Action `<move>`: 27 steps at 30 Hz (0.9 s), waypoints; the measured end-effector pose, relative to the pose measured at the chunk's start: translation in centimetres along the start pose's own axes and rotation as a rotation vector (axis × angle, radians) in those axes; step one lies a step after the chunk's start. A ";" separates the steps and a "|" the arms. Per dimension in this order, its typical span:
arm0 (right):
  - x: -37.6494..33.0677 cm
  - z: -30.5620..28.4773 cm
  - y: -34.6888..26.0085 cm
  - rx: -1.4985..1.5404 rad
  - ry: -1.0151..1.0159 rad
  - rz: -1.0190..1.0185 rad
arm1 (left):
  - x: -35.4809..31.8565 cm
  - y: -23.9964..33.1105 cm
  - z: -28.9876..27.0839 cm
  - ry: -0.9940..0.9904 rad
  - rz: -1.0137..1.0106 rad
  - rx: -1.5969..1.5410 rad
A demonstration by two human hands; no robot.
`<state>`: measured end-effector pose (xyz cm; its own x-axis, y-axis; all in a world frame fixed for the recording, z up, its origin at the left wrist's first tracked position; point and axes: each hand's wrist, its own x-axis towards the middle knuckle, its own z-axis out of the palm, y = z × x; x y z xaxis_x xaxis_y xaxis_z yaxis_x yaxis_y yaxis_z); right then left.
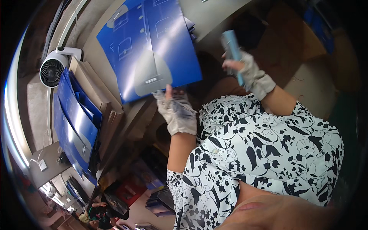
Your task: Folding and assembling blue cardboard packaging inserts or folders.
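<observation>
A glossy blue printed sheet [176,46], with white line drawings and a grey rounded patch, lies at a slant over the work surface ahead of me. My left hand [178,111], in a pale, soiled fingerless glove, is at its near edge. The left thumb laps onto that edge, and the other fingers are bent close by it. To the right, my right hand [249,73] wears a similar glove. Its fingers are closed around a light-blue, long, flat bar-shaped thing [232,48], held up apart from the sheet and smeared by motion.
Left of the work surface, more blue printed sheets [74,119] lean in a stack beside brown boards [94,82]. A white fan [53,69] stands behind them. Brown cardboard [306,38] is at the far right. At lower left, another person [99,214] is in the background.
</observation>
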<state>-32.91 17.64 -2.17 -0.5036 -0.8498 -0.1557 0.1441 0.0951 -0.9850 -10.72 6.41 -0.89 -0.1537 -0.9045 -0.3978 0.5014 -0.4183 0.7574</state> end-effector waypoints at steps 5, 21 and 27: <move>-2.2 1.8 2.2 -0.208 -0.173 0.025 | -1.3 -1.3 1.7 -0.223 -0.223 -0.068; -1.4 2.8 0.8 -0.322 -0.137 0.048 | -1.0 -3.2 3.1 -0.055 -0.283 -0.066; -0.4 1.8 1.2 -0.245 -0.120 0.109 | -1.0 -3.1 1.6 -0.139 -0.266 -0.045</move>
<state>-31.03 17.12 -3.14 -0.3901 -0.8815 -0.2662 -0.0251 0.2992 -0.9538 -13.47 8.51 -2.05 -0.3984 -0.7679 -0.5017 0.4645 -0.6405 0.6115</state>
